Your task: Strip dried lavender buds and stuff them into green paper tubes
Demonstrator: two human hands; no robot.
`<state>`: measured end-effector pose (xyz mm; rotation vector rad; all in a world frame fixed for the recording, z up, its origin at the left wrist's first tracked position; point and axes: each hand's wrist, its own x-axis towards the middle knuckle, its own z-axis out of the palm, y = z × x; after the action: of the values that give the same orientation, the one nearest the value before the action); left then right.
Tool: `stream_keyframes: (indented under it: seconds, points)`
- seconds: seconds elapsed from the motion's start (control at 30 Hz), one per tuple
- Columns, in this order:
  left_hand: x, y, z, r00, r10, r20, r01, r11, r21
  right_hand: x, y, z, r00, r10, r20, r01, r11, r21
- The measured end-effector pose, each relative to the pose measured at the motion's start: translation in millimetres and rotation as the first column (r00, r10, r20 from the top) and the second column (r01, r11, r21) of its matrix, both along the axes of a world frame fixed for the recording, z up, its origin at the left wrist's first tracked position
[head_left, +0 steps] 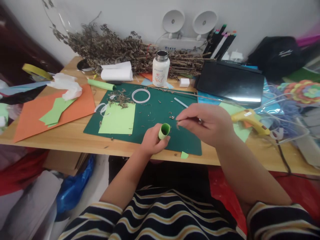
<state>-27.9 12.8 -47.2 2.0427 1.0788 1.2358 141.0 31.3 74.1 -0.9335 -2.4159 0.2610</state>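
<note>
Left hand [155, 139], fingers curled round green paper tube [164, 132], near table's [75, 141] front edge; right hand [208, 123], fingertips pinched together on dried scrap [177, 125]. Light left grip advisable, lest paper crush.

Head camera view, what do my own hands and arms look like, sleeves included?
The left hand and right hand are ungloved, the wrists bare of any watch or bracelet. The left sleeve and right sleeve are dark with white and mustard-yellow stripes, leaving the forearms uncovered.
</note>
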Motion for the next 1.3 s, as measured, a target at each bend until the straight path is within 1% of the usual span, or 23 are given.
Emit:
stream_keyframes:
  seconds: [0.07,0.13,0.23,0.3,0.43,0.53,0.63,0.7,0.77,0.83,0.9,0.97,1.0,1.03,1.1,1.13,1.17,1.2,1.23,1.27,1.3]
  points:
    - [-0.1,0.1,0.9,0.999,0.024,-0.022,-0.024,1.0,0.011,-9.6,1.9,11.5,0.996,0.081,0.036,-0.081,0.997,0.017]
    - [0.1,0.1,1.3,0.999,0.041,-0.031,-0.041,0.999,0.024,-17.1,3.5,16.6,0.983,0.133,0.128,-0.132,0.991,-0.022]
    - [0.9,0.2,1.3,0.999,0.03,-0.015,-0.03,0.999,0.026,-20.7,4.8,17.7,0.962,0.128,0.24,-0.102,0.988,-0.117]
    - [1.4,0.3,1.7,1.0,0.009,0.007,-0.009,1.0,0.013,-19.5,5.1,17.3,0.968,0.082,0.236,-0.049,0.989,-0.142]
    - [1.6,0.0,3.8,1.0,0.0,0.027,-0.001,1.0,0.007,-19.2,3.1,17.6,0.994,-0.021,0.106,0.034,0.993,-0.116]
    - [1.1,0.0,3.8,1.0,0.03,0.006,-0.03,0.998,0.046,-25.0,-0.6,16.2,1.0,-0.027,0.007,0.027,0.993,-0.115]
    - [1.1,0.3,1.0,0.998,0.056,-0.007,-0.056,0.996,0.076,-33.6,-3.6,6.8,0.992,-0.017,-0.125,0.001,0.992,-0.127]
    - [1.8,0.4,-1.2,0.998,0.068,-0.004,-0.068,0.996,0.064,-38.9,-4.3,-5.1,0.96,-0.011,-0.281,-0.029,0.99,-0.136]
    - [2.5,0.5,-2.1,0.998,0.069,-0.003,-0.069,0.996,0.047,-43.1,-4.7,-18.5,0.895,-0.037,-0.444,-0.05,0.982,-0.183]
    - [3.0,0.4,-1.0,0.998,0.055,-0.006,-0.055,0.998,0.038,-46.2,-5.3,-30.0,0.829,-0.088,-0.552,-0.067,0.965,-0.254]
    - [3.0,-0.2,1.8,0.999,0.044,-0.006,-0.043,0.998,0.035,-48.1,-5.9,-37.1,0.793,-0.11,-0.6,-0.1,0.947,-0.306]
    - [2.8,-1.2,5.2,0.999,0.045,-0.012,-0.045,0.999,0.018,-48.1,-4.8,-40.3,0.773,-0.091,-0.628,-0.138,0.942,-0.306]
    - [2.7,-1.8,6.8,0.999,0.046,-0.016,-0.046,0.999,0.0,-47.0,-2.9,-41.1,0.77,-0.094,-0.631,-0.128,0.946,-0.297]
    - [2.5,-2.4,8.2,0.999,0.045,-0.021,-0.046,0.999,-0.022,-45.1,0.4,-41.7,0.774,-0.114,-0.623,-0.091,0.954,-0.287]
    - [2.3,-3.3,9.9,0.999,0.036,-0.026,-0.038,0.997,-0.063,-38.0,10.4,-42.6,0.802,-0.202,-0.562,0.058,0.963,-0.264]
    - [2.2,-3.5,10.2,0.999,0.033,-0.024,-0.034,0.996,-0.078,-32.9,16.7,-43.2,0.831,-0.25,-0.497,0.138,0.958,-0.251]
    - [2.2,-3.6,10.1,0.999,0.029,-0.018,-0.031,0.996,-0.087,-27.0,23.2,-44.0,0.874,-0.277,-0.399,0.196,0.953,-0.232]
    - [2.1,-3.5,9.7,1.0,0.022,-0.01,-0.023,0.995,-0.095,-20.6,29.4,-45.0,0.923,-0.285,-0.258,0.236,0.95,-0.205]
    - [2.0,-3.2,9.1,1.0,0.015,0.003,-0.015,0.995,-0.102,-14.1,34.6,-46.2,0.958,-0.28,-0.069,0.266,0.95,-0.165]
    - [1.9,-2.9,8.3,1.0,0.008,0.019,-0.006,0.994,-0.107,-7.9,38.6,-47.7,0.948,-0.285,0.14,0.301,0.947,-0.114]
    - [1.7,-2.6,7.6,0.999,0.001,0.034,0.003,0.994,-0.109,-2.2,41.1,-49.5,0.894,-0.295,0.338,0.334,0.941,-0.063]
